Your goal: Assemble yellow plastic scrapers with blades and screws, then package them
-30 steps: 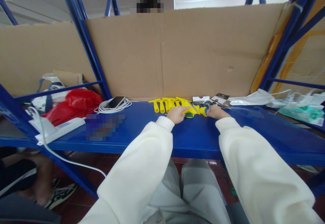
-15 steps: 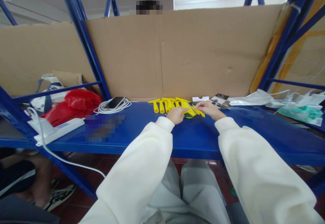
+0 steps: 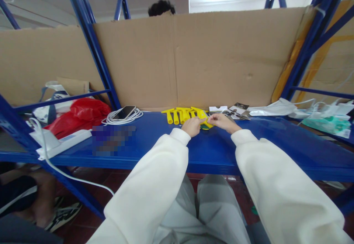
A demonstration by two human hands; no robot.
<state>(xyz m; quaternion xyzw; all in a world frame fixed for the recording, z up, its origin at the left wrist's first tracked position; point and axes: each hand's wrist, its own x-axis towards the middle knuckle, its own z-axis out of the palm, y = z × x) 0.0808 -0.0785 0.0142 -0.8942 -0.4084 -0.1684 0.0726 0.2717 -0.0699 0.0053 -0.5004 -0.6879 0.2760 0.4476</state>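
Several yellow T-shaped plastic pieces [image 3: 181,114] lie in a row near the back of the blue shelf [image 3: 155,146]. My left hand [image 3: 192,126] is at their right end, its fingers closed and its tip against a yellow piece [image 3: 204,115]. Close beside it, my right hand [image 3: 223,121] has thumb and finger pinched together at that piece's right side; whatever is between them is too small to name. A green part [image 3: 204,127] shows under the yellow piece, between the hands.
To the left are a phone [image 3: 125,112] on a coiled white cable, a red plastic bag [image 3: 83,114] and a white power strip [image 3: 69,139]. Dark cards [image 3: 240,109] and white packaging [image 3: 273,108] lie to the right. Cardboard [image 3: 226,59] stands behind; a person's head shows above it.
My right hand has moved left, nearer my left hand. The yellow end that stuck out between the hands on the right no longer shows there.
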